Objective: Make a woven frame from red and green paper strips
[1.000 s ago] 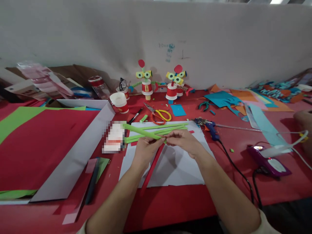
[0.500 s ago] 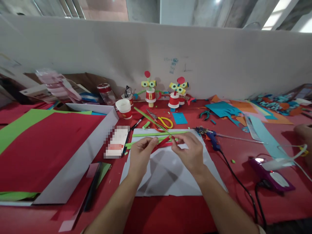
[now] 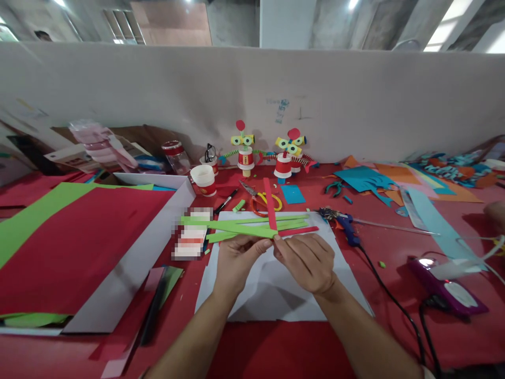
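Observation:
My left hand (image 3: 240, 263) pinches the end of a green paper strip (image 3: 232, 227) between thumb and fingers, and the strip reaches out to the left. A red paper strip (image 3: 270, 202) stands up from the same corner, at about a right angle to the green one. At that corner my right hand (image 3: 307, 261) is closed, its thumb and forefinger pressed on the joined strips. Below lie white paper sheets (image 3: 272, 300), with several loose green strips (image 3: 292, 223) and another red strip (image 3: 303, 230) near their far edge.
Scissors (image 3: 272, 201), a pen (image 3: 226, 201) and paper cups (image 3: 203, 180) lie or stand beyond the sheets. Paper-cup figures (image 3: 245, 158) stand by the wall. On the right are a glue gun (image 3: 346, 229) with a cord and a purple power strip (image 3: 447, 289). A box (image 3: 153, 231) holds coloured paper on the left.
The green strip has swung from pointing up and away to lying leftward, and the red strip now points upward. My hands have come together, fingertips meeting at the strips' corner.

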Tool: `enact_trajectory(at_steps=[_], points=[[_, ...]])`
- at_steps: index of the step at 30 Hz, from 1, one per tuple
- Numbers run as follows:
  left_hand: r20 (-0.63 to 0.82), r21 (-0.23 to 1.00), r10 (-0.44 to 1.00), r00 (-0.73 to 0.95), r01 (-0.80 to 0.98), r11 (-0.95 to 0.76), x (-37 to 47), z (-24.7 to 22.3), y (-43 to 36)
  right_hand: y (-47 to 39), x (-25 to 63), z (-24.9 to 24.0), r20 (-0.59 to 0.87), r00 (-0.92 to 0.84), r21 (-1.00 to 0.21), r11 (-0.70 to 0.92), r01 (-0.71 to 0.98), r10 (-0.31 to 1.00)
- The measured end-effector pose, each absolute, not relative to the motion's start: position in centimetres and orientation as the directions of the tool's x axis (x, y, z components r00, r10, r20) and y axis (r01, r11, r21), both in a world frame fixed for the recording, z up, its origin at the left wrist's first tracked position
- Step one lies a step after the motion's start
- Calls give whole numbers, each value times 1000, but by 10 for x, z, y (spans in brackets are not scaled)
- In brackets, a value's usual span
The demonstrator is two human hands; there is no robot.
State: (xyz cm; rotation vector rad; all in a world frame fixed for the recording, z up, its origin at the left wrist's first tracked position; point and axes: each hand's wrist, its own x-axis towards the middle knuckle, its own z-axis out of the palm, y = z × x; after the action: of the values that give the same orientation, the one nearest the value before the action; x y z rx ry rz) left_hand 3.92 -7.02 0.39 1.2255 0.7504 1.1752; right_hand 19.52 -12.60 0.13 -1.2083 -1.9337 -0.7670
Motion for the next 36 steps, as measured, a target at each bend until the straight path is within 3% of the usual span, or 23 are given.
enact_trajectory(at_steps=[3, 6, 8, 10, 13, 15, 18, 21, 29, 36], points=[[87, 955, 964, 252, -295, -8, 41, 2, -68, -122, 195, -4, 812, -375, 176, 424, 888, 448], [-19, 934, 967, 255, -341, 108, 43, 3, -66, -117, 192, -8, 805, -330, 65, 479, 875, 493], [-77, 906, 963, 258, -386, 175, 44, 4, -65, -114, 187, -7, 817, -201, -116, 495, 861, 541], [-121, 883, 960, 253, -415, 221, 44, 4, -63, -111, 179, -6, 782, 40, -406, 460, 790, 622], [-164, 857, 956, 245, -444, 260, 44, 3, -60, -108, 167, -2, 505, 331, -834, 352, 424, 797], [-186, 837, 947, 264, -462, 293, 44, 3, -59, -106, 163, -1, 299, 355, -954, 271, 128, 885], [-211, 816, 932, 295, -472, 334, 44, 1, -57, -104, 161, -2, 143, 347, -969, 202, -141, 927], [-205, 822, 930, 304, -463, 333, 45, -1, -56, -102, 162, -4, 94, 341, -956, 180, -231, 935], [-117, 854, 924, 364, -438, 281, 47, -4, -62, -100, 163, -9, 71, 416, -966, 167, -199, 907], [-173, 860, 932, 320, -412, 301, 47, -4, -61, -100, 160, -11, 52, 441, -970, 150, -192, 896]])
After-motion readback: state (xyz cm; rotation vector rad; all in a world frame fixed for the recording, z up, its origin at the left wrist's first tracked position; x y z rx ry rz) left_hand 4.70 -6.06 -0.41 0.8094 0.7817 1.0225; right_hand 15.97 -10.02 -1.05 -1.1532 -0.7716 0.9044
